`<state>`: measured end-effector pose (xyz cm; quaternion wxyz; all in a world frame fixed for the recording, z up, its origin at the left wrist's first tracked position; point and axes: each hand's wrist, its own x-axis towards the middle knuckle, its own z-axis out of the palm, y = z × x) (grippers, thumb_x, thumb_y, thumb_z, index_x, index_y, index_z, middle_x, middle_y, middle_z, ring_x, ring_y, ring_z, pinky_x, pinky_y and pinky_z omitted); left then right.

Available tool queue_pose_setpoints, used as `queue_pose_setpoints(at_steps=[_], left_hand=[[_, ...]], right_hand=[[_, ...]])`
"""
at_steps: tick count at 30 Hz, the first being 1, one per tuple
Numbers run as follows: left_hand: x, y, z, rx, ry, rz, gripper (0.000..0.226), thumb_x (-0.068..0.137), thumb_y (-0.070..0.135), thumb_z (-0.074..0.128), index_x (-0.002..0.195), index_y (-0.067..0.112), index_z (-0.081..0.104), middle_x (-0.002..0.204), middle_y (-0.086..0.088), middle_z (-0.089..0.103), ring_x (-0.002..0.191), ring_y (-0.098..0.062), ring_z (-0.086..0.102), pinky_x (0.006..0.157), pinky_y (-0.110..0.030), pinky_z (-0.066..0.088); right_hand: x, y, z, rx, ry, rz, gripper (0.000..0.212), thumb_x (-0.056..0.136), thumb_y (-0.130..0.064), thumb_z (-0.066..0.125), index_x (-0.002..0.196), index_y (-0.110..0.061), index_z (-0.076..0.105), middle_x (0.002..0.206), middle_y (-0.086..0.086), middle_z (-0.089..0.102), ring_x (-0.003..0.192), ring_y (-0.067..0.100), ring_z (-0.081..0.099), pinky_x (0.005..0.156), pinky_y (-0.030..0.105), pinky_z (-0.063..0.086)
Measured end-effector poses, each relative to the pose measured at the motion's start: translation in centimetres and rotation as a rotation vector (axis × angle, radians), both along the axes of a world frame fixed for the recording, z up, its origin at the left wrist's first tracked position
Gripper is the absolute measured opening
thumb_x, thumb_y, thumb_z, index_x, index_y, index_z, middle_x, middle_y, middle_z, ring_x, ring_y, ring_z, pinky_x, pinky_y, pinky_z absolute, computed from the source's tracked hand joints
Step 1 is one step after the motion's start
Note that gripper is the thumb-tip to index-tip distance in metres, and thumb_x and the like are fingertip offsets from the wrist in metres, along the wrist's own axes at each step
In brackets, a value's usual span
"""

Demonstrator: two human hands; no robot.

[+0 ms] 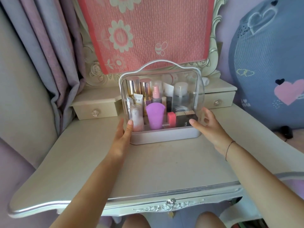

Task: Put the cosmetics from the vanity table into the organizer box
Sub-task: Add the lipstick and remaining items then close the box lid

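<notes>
The organizer box [164, 135] stands upright at the back middle of the vanity table [148, 165], grey base below, clear domed cover [164, 76] down over it. Inside stand several cosmetics: a purple tube [155, 118], a pink spray bottle [156, 94], gold-capped bottles [132, 87], a black box [185, 122]. My left hand [122, 137] lies against the box's left lower corner with its thumb on the front. My right hand [209, 129] is at the right corner, fingers spread and slightly blurred, thumb touching the clear front.
Two small drawers [97, 109] [218, 100] flank the box at the back. A pink flowered cloth [148, 30] hangs over the mirror. Curtains [41, 46] hang at left, a blue heart-patterned cushion [271, 63] sits at right. My knees show under the table's front edge.
</notes>
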<state>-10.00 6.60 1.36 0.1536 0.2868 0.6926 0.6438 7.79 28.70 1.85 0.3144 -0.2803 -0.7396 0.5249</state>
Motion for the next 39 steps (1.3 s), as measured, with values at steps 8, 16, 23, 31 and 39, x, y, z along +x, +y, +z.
queue_pose_setpoints(at_steps=[8,16,23,31,39], left_hand=[[-1.7,0.4,-0.8,0.056,-0.078,-0.194,0.068,0.08,0.074,0.04,0.138,0.037,0.041,0.144,0.016,0.045,0.135,-0.003,0.036,0.118,-0.039,0.019],[-4.4,-3.6,-0.9,0.098,-0.069,-0.175,0.058,0.088,0.066,0.036,0.135,0.033,0.047,0.141,0.01,0.051,0.133,-0.008,0.042,0.116,-0.039,0.022],[-8.6,-10.6,-0.8,0.135,-0.122,0.003,0.055,0.092,0.059,0.033,0.126,0.024,0.058,0.128,-0.002,0.063,0.122,-0.014,0.056,0.11,-0.038,0.033],[-12.1,-16.4,0.1,0.208,-0.271,0.134,0.048,0.092,0.057,0.035,0.098,0.031,0.075,0.109,0.005,0.073,0.103,-0.007,0.066,0.075,-0.019,0.053],[-13.7,-16.3,0.0,0.245,-0.312,0.153,0.049,0.093,0.058,0.034,0.09,0.034,0.076,0.099,0.008,0.075,0.093,-0.005,0.069,0.066,-0.016,0.054]], right_hand=[[-0.6,1.0,-0.2,-0.066,0.027,0.209,0.068,0.088,-0.023,0.062,0.146,-0.028,0.028,0.14,-0.026,0.039,0.12,-0.017,0.041,0.101,0.014,0.027],[-2.4,-2.6,-0.4,-0.081,0.009,0.315,0.05,0.093,-0.007,0.055,0.112,-0.052,0.046,0.101,-0.051,0.056,0.1,-0.03,0.049,0.077,-0.006,0.038],[-8.1,-8.1,-0.5,-0.079,0.025,0.436,0.056,0.092,-0.006,0.056,0.139,-0.029,0.037,0.139,-0.016,0.05,0.129,0.001,0.045,0.112,0.023,0.03],[-14.0,-13.4,-0.6,-0.097,-0.001,0.519,0.065,0.091,-0.01,0.058,0.149,-0.018,0.027,0.152,0.001,0.037,0.137,0.014,0.039,0.119,0.041,0.026],[-15.9,-13.8,-0.6,-0.091,-0.021,0.502,0.066,0.091,-0.009,0.058,0.149,-0.018,0.026,0.15,-0.001,0.04,0.136,0.013,0.04,0.118,0.039,0.026]])
